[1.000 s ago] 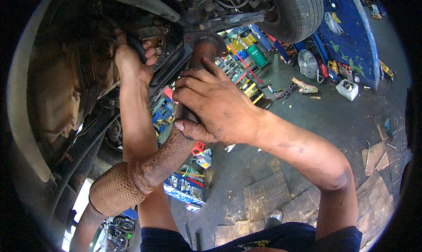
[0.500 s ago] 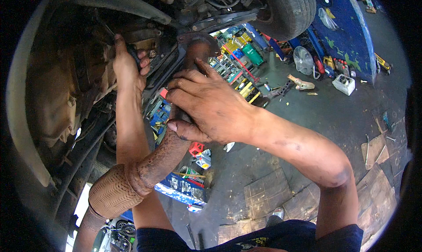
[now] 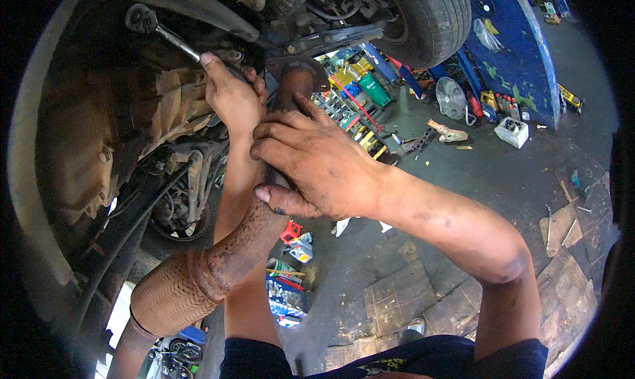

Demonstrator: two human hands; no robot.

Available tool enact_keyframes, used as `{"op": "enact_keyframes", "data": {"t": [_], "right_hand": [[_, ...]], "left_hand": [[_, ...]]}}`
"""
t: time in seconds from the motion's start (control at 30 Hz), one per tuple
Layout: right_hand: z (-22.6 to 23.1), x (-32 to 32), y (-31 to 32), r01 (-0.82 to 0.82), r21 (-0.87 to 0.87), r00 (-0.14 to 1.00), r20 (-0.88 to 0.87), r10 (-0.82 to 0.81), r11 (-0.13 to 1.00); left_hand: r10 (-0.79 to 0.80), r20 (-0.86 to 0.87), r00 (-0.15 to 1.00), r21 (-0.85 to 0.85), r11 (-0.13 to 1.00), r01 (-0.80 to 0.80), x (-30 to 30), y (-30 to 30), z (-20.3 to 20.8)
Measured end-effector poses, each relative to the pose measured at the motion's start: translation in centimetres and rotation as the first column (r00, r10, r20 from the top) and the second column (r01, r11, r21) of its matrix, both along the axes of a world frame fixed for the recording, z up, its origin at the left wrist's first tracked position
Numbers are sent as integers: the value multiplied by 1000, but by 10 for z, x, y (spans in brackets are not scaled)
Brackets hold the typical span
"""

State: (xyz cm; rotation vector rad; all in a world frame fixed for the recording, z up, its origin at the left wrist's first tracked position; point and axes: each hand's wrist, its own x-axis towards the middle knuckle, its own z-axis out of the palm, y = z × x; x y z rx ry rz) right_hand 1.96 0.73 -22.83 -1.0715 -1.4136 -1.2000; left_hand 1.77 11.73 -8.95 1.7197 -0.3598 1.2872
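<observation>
My left hand (image 3: 233,102) is closed round the handle of a ratchet wrench (image 3: 177,43). The wrench's round head points up and left beneath the vehicle's underside, and no bolt shows at it. A rusty exhaust pipe (image 3: 248,240) slants across the view, passing in front of my left forearm. Over its upper stretch my right hand (image 3: 321,154) is wrapped, thumb on the near side. Lower down, the pipe carries a ribbed flexible section (image 3: 170,293). Its upper end reaches a flange (image 3: 316,75) close to my left hand's fingers.
A tyre (image 3: 433,22) hangs at the top right, beside a blue panel (image 3: 512,68). Below are a fan (image 3: 451,99), a white container (image 3: 512,133), cardboard sheets (image 3: 400,296) on the floor and shelves of tools. A heat shield (image 3: 86,141) lies at the left.
My left hand has moved right and slightly down with the ratchet wrench, whose head now shows fully. My right hand keeps its hold on the exhaust pipe.
</observation>
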Motion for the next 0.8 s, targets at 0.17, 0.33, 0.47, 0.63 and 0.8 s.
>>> {"op": "enact_keyframes", "data": {"t": [0.17, 0.33, 0.47, 0.63, 0.8], "right_hand": [[-1, 0, 1, -32, 25, 999, -4, 32, 999], [-1, -1, 2, -20, 16, 1000, -13, 20, 1000], [0, 0, 3, -18, -2, 1000, -6, 18, 1000], [-2, 0, 0, 0, -24, 1000, -8, 0, 1000], [1, -3, 4, 5, 123, 999, 33, -9, 992]], "left_hand": [[179, 107, 978, 108, 976, -191, -6, 32, -44], [185, 231, 955, 206, 950, -234, -7, 53, -47], [165, 280, 946, 220, 948, -230, -6, 51, -42], [125, 247, 961, 250, 950, -188, -6, 68, -55], [-306, 63, 950, -106, 945, 311, -13, 108, -97]]}}
